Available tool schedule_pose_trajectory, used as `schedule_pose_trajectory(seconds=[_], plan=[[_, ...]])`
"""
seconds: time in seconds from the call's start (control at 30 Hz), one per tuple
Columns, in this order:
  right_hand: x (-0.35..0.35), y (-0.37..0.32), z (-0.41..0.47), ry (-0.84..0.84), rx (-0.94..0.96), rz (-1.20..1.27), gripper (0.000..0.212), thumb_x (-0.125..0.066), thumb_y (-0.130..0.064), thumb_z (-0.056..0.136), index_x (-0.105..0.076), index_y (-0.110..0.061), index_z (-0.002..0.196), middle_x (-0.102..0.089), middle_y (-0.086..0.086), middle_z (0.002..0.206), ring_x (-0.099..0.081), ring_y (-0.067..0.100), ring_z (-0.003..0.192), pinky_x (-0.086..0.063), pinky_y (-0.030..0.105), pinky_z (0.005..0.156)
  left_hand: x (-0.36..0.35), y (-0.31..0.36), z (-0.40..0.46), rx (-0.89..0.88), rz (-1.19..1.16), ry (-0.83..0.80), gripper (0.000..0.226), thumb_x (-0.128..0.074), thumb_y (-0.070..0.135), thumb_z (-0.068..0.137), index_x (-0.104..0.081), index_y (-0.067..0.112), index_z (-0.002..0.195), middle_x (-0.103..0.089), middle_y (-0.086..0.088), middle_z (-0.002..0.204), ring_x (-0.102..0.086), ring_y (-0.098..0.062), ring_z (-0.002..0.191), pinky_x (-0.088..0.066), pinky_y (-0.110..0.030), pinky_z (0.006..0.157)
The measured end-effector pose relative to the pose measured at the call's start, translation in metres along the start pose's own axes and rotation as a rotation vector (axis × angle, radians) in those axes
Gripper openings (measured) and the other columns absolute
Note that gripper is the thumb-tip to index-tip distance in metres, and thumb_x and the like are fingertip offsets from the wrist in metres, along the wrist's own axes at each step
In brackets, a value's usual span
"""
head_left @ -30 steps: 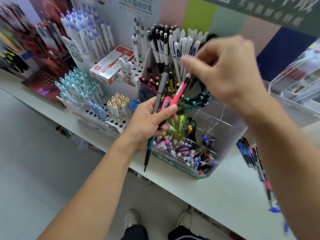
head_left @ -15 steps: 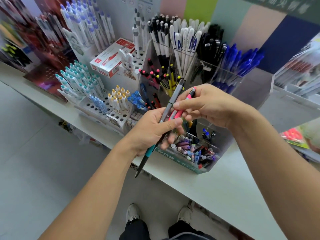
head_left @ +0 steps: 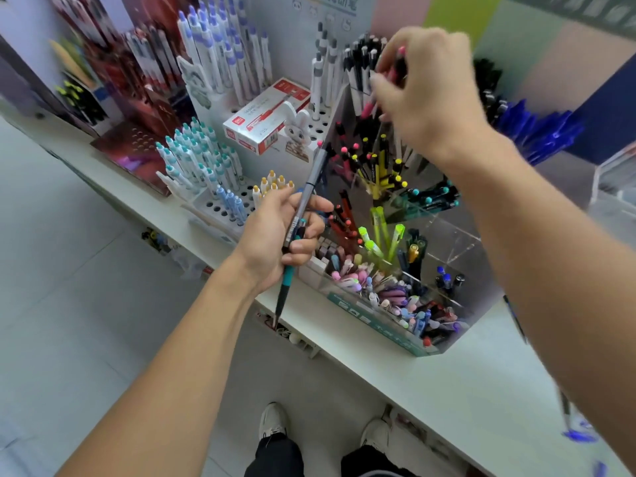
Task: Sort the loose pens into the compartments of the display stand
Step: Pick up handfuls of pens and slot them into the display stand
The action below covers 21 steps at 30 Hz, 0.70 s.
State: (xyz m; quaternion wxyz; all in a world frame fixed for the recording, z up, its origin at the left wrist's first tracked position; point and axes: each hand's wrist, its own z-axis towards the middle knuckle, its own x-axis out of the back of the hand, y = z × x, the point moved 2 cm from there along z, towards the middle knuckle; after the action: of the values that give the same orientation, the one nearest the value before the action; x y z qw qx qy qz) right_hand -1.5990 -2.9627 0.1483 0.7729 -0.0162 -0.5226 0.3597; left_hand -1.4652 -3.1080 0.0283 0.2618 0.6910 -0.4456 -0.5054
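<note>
Your right hand [head_left: 426, 87] now pinches the pink pen [head_left: 370, 106] above the stand [head_left: 457, 235], lifted away from your left hand [head_left: 275, 235], which grips the grey pen [head_left: 306, 197].

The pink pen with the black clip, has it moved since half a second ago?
Yes. The right hand took the pink pen out of the left hand and carried it up toward the rear compartments of the clear acrylic stand.

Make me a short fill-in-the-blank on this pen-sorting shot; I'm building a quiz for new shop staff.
1. The right hand pinches a ____ pen above the clear display stand.
2. The left hand grips a grey pen with a ____ grip section.
3. The red and white box lies beside a ____ figure.

Missing words: pink; teal; rabbit
</note>
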Motion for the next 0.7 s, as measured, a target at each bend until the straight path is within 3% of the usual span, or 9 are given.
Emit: schedule_pose_trajectory(seconds=[0.17, 0.27, 0.37, 0.43, 0.47, 0.53, 0.63, 0.7], plan=[[-0.040, 0.004, 0.015, -0.286, -0.030, -0.098, 0.009, -0.068, -0.005, 0.089, -0.076, -0.004, 0.093, -0.072, 0.012, 0.087, -0.070, 0.025, 0.082, -0.059, 0.035, 0.080, -0.002, -0.004, 0.002, -0.026, -0.121, -0.009, 0.036, -0.028, 0.017, 0.109, -0.058, 0.000, 0.120, -0.055, -0.003, 0.077, -0.041, -0.008, 0.056, -0.033, -0.017, 0.044], [-0.063, 0.006, 0.007, -0.486, 0.002, -0.271, 0.014, -0.066, -0.017, 0.096, -0.068, -0.003, 0.096, -0.068, 0.013, 0.098, -0.065, 0.032, 0.092, -0.054, 0.040, 0.080, 0.002, -0.007, 0.000, -0.071, -0.106, -0.014, 0.031, -0.033, 0.011, 0.108, -0.057, 0.003, 0.127, -0.059, -0.001, 0.080, -0.045, -0.008, 0.062, -0.037, -0.018, 0.050], [-0.066, 0.005, -0.005, -0.562, 0.020, -0.341, 0.022, -0.049, -0.028, 0.105, -0.051, -0.006, 0.106, -0.052, 0.015, 0.111, -0.056, 0.038, 0.107, -0.043, 0.041, 0.082, 0.003, -0.007, -0.001, -0.141, -0.032, -0.021, 0.030, -0.039, 0.011, 0.107, -0.057, 0.016, 0.130, -0.056, -0.001, 0.078, -0.041, -0.009, 0.063, -0.035, -0.017, 0.050], [-0.045, 0.001, -0.016, -0.471, 0.023, -0.280, 0.034, -0.050, -0.032, 0.105, -0.051, -0.005, 0.126, -0.051, 0.016, 0.126, -0.053, 0.035, 0.116, -0.043, 0.041, 0.093, 0.001, -0.006, -0.001, -0.155, 0.028, -0.025, 0.032, -0.043, 0.012, 0.106, -0.055, 0.022, 0.135, -0.054, 0.000, 0.075, -0.040, -0.009, 0.060, -0.033, -0.017, 0.048], [-0.030, -0.001, -0.025, -0.364, 0.013, -0.220, 0.036, -0.051, -0.032, 0.104, -0.053, -0.008, 0.129, -0.053, 0.013, 0.127, -0.054, 0.030, 0.114, -0.043, 0.039, 0.095, -0.002, -0.006, 0.000, -0.154, 0.066, -0.028, 0.034, -0.045, 0.013, 0.106, -0.054, 0.024, 0.137, -0.054, 0.001, 0.074, -0.039, -0.008, 0.059, -0.032, -0.017, 0.047], [0.001, -0.001, -0.049, -0.172, -0.036, -0.063, 0.029, -0.053, -0.034, 0.103, -0.064, -0.011, 0.118, -0.064, 0.004, 0.106, -0.060, 0.018, 0.093, -0.046, 0.030, 0.082, -0.011, -0.006, 0.001, -0.161, 0.144, -0.065, 0.035, -0.048, 0.013, 0.104, -0.055, 0.027, 0.135, -0.056, 0.001, 0.071, -0.040, -0.008, 0.054, -0.031, -0.017, 0.045], [0.027, 0.010, -0.097, -0.315, -0.363, 0.375, 0.039, -0.056, -0.039, 0.102, -0.067, -0.006, 0.084, -0.068, 0.003, 0.068, -0.055, 0.013, 0.053, -0.045, 0.024, 0.050, -0.041, -0.014, 0.003, -0.140, 0.233, -0.221, 0.035, -0.049, 0.011, 0.103, -0.058, 0.026, 0.133, -0.058, 0.001, 0.071, -0.039, -0.008, 0.052, -0.031, -0.017, 0.044], [0.034, 0.025, -0.124, -0.282, -0.554, 0.648, 0.037, -0.058, -0.033, 0.101, -0.064, -0.001, 0.083, -0.062, 0.006, 0.061, -0.051, 0.014, 0.046, -0.040, 0.021, 0.042, -0.064, -0.026, 0.006, -0.112, 0.279, -0.314, 0.035, -0.050, 0.011, 0.102, -0.059, 0.027, 0.133, -0.058, 0.000, 0.073, -0.038, -0.009, 0.053, -0.030, -0.017, 0.045]])
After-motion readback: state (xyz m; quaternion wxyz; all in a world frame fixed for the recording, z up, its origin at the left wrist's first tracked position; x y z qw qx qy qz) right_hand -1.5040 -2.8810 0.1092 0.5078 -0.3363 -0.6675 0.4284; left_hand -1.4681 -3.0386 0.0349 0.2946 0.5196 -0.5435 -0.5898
